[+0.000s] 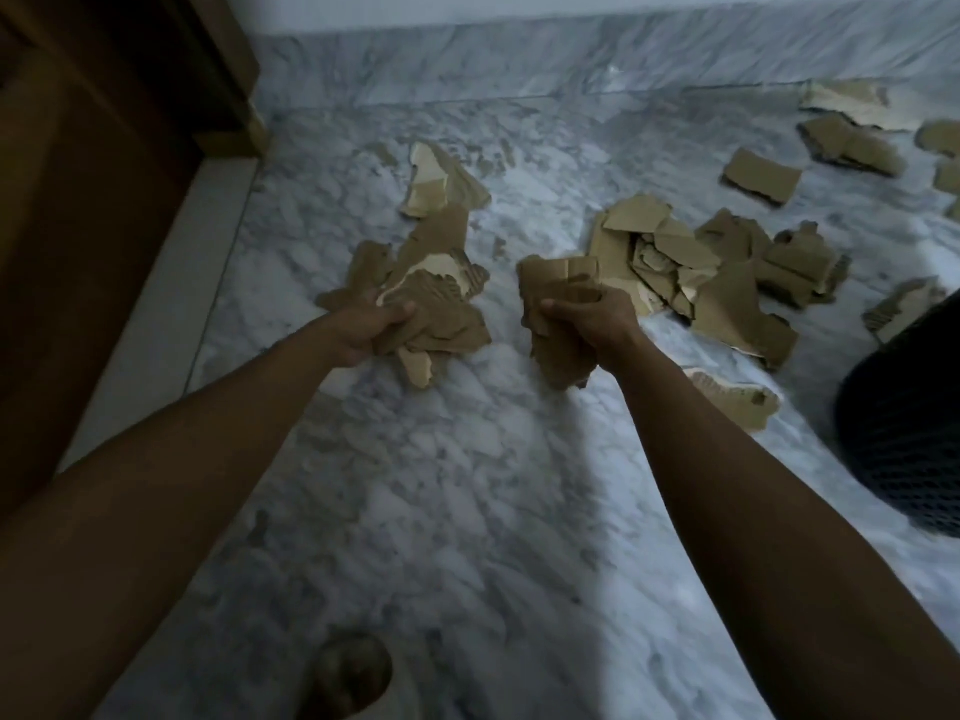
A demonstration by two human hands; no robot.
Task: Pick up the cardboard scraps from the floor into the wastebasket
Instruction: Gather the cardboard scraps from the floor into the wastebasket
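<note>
Head view, marble floor (467, 485). Left hand (363, 330): fingers curled round a bunch of torn scraps (441, 314). Right hand (592, 319): grips a second wad (558, 304). Loose pile (701, 267) on floor beyond right hand; further pieces (761, 175) near far wall. Wastebasket (904, 433): dark mesh, right edge. Wooden door (78, 174): left.

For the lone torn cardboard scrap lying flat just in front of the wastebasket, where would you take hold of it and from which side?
Probably by its jagged near end, coming from above on the right hand's side. The scrap lies flat on the marble floor apart from the pile, so its torn edge is free to pinch. Both hands already hold scraps, so they would need emptying into the wastebasket first.
</note>
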